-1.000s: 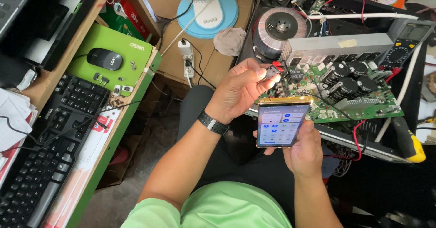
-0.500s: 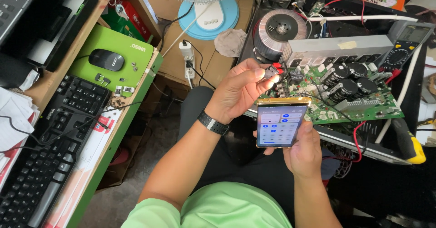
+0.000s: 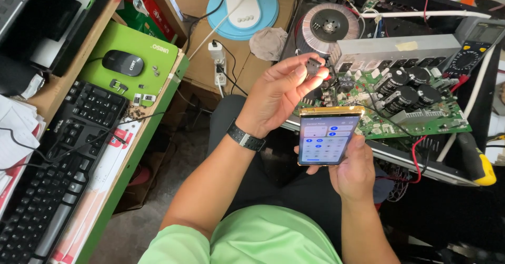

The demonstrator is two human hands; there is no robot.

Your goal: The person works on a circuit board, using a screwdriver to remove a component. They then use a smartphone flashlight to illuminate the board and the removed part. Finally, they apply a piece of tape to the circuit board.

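The left hand [image 3: 281,93] has lifted a little since a second ago: it then sat low against the green circuit board [image 3: 400,106], and now it is raised clear of it, thumb and fingertips pinched narrow on a small dark component [image 3: 313,66] held above the board's left end. The right hand [image 3: 353,170] has hardly moved; it is closed around a smartphone [image 3: 327,136], screen lit and facing up, just below the left hand and in front of the board's near edge. A black wristwatch [image 3: 245,137] sits on the left wrist.

The board lies in an open amplifier chassis with a ring-shaped transformer [image 3: 329,25], a long metal heat sink [image 3: 397,50] and black capacitors [image 3: 407,82]. A multimeter [image 3: 475,48] stands at the right, and a yellow-handled tool [image 3: 476,161] lies near the chassis edge. On the left, a wooden worktop [image 3: 158,111] carries a black keyboard [image 3: 58,164] and a black mouse [image 3: 122,62] on a green pad [image 3: 158,58]. A fan base [image 3: 243,11] and a power strip [image 3: 217,61] rest on the floor beyond.
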